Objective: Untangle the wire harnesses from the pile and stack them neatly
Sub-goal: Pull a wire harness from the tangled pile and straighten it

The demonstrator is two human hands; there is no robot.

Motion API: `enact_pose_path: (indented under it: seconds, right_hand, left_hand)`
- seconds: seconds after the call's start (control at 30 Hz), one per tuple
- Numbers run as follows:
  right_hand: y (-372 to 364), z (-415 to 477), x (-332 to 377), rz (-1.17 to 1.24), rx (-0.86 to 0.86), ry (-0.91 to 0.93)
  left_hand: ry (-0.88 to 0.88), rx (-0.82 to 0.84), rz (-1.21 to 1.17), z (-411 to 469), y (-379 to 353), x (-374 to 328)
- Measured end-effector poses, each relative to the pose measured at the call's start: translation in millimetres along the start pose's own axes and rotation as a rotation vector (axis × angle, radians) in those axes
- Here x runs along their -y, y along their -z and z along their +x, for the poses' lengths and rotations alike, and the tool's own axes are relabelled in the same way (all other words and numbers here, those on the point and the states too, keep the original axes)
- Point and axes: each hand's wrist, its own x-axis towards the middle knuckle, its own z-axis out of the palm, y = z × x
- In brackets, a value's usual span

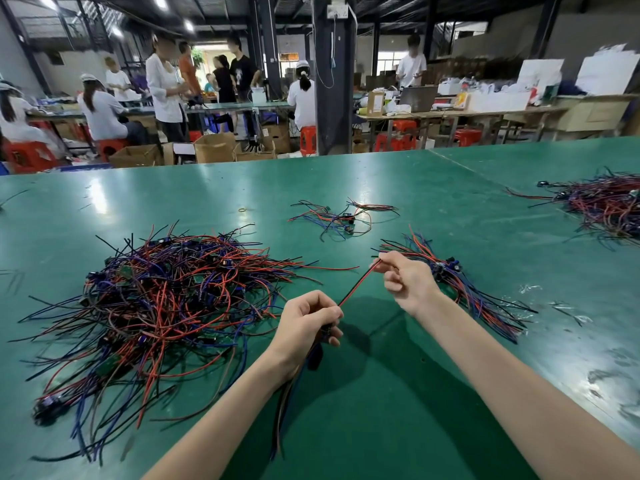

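A big tangled pile of red, blue and black wire harnesses (pixel 162 303) lies on the green table (pixel 381 393) at the left. My left hand (pixel 308 322) grips one harness (pixel 356 285) by its connector end, and the other wires of that harness hang down below my wrist. My right hand (pixel 403 273) pinches the far tips of its red and black wires, so they run taut between my hands. Just behind my right hand lies a neat stack of sorted harnesses (pixel 474 292), all pointing the same way.
A small loose cluster of harnesses (pixel 341 218) lies mid-table, with a yellow rubber band (pixel 243 209) to its left. Another large pile (pixel 606 206) sits at the far right. Beyond the table's far edge are people, red stools and cardboard boxes.
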Motion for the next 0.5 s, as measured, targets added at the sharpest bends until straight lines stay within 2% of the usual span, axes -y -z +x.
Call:
enact_pose_path:
  seconds: [0.1, 0.2, 0.37, 0.5]
  right_hand:
    - [0.5, -6.5, 9.3, 0.279, 0.110, -0.265]
    - [0.4, -11.0, 11.3, 0.437, 0.154, -0.366]
    - [0.8, -7.7, 10.2, 0.435, 0.142, -0.338]
    - [3.2, -0.5, 5.3, 0.198, 0.069, -0.175]
  left_hand:
    - [0.002, 0.001, -0.001, -0.3, 1.1, -0.5]
    - [0.018, -0.002, -0.016, -0.4, 0.5, -0.7]
    - [0.044, 0.004, -0.005, 0.3, -0.1, -0.4]
    - [0.044, 0.028, 0.013, 0.6, 0.4, 0.7]
